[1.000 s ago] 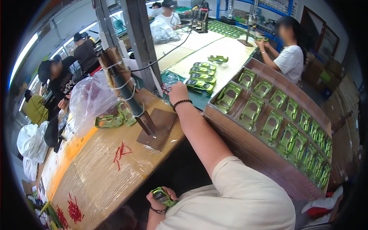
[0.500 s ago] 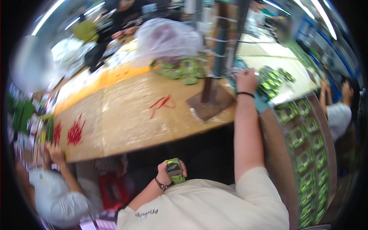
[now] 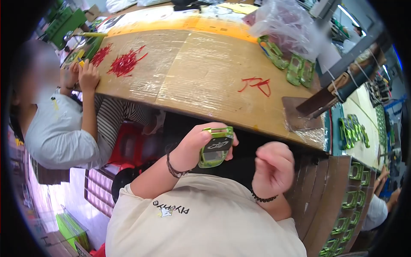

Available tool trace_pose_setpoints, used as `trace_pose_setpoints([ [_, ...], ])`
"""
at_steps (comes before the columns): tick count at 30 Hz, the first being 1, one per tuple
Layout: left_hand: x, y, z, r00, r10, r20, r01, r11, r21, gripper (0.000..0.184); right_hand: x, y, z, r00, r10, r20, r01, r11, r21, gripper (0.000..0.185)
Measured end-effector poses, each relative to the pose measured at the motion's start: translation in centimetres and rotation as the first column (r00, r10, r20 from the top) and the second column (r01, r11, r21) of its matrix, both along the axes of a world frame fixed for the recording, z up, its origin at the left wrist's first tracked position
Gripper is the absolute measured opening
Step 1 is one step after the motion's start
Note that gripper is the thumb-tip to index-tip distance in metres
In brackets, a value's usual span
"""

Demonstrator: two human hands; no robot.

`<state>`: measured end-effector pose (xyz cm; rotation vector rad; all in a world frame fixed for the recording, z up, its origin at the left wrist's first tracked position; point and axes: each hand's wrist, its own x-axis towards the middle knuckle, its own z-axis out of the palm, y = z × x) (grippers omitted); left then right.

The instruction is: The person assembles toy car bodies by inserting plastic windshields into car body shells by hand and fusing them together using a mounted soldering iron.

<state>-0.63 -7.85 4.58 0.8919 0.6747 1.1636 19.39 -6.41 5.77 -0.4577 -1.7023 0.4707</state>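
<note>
The left hand [image 3: 188,147] clasps the green plastic piece [image 3: 216,147] in front of the shirt [image 3: 205,218], seemingly so its dark panel [image 3: 218,144] faces up into view, while the right hand [image 3: 274,169] curls its fingers nearby (around what, if anything, I cannot tell).

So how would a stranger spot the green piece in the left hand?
Find the table, then the beige shirt below it. Between them, the left hand holds the green piece. Neighbours lie on the table or in the box; this one is held, its dark panel bearing a pale mark.
</note>
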Motion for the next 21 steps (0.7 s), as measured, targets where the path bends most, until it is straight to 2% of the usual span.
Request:
trace_pose_setpoints([
  [2,-0.4,-0.1,0.3,0.999,0.014,-0.030,-0.014,1.000,-0.013,0.074,-2.2,0.7,-0.4,0.981,0.192,-0.034,-0.195,0.977,-0.090,0.018],
  [6,-1.8,-0.9,-0.9,0.998,0.054,-0.028,-0.054,0.998,-0.015,0.070,-4.5,1.0,0.3,0.974,0.225,-0.040,-0.227,0.932,-0.283,0.016],
  [8,-1.8,-2.1,-0.5,0.984,0.151,-0.094,-0.153,0.988,-0.014,0.067,-5.8,0.8,0.3,0.962,0.260,-0.081,-0.270,0.880,-0.392,0.014],
  [9,-2.0,-2.7,-0.7,0.979,0.178,-0.098,-0.178,0.984,0.000,0.056,-6.0,0.7,-0.1,0.963,0.261,-0.059,-0.260,0.863,-0.433,0.014],
  [10,-2.5,-2.8,-1.3,0.984,0.127,-0.123,-0.128,0.992,0.003,0.045,-6.2,0.7,-0.2,0.967,0.256,-0.019,-0.241,0.881,-0.407,0.015],
  [11,-3.1,-3.0,-0.7,0.934,0.160,-0.319,-0.137,0.986,0.093,0.035,-6.4,0.5,-0.5,0.970,0.242,0.004,-0.221,0.890,-0.398,0.015],
  [12,-3.5,-3.0,-0.2,0.804,0.267,-0.531,-0.122,0.948,0.293,0.030,-6.2,0.2,-1.1,0.983,0.174,0.058,-0.131,0.887,-0.442,0.015],
  [13,-3.8,-3.1,0.5,0.732,0.261,-0.630,-0.104,0.956,0.275,0.025,-6.4,0.2,-1.8,0.987,0.160,0.001,-0.142,0.877,-0.459,0.016],
  [16,-4.2,-2.5,-0.4,0.620,0.400,-0.675,-0.129,0.901,0.415,0.030,-6.7,1.0,-3.2,0.973,0.207,-0.104,-0.229,0.789,-0.571,0.015],
  [19,-4.5,-2.5,-0.6,0.506,0.436,-0.744,-0.091,0.885,0.456,0.037,-6.7,1.0,-3.1,0.975,0.208,-0.083,-0.210,0.723,-0.658,0.016],
  [21,-4.2,-2.3,-0.6,0.525,0.412,-0.744,-0.103,0.899,0.426,0.038,-6.6,0.7,-3.0,0.989,0.149,0.005,-0.115,0.786,-0.608,0.017],
])
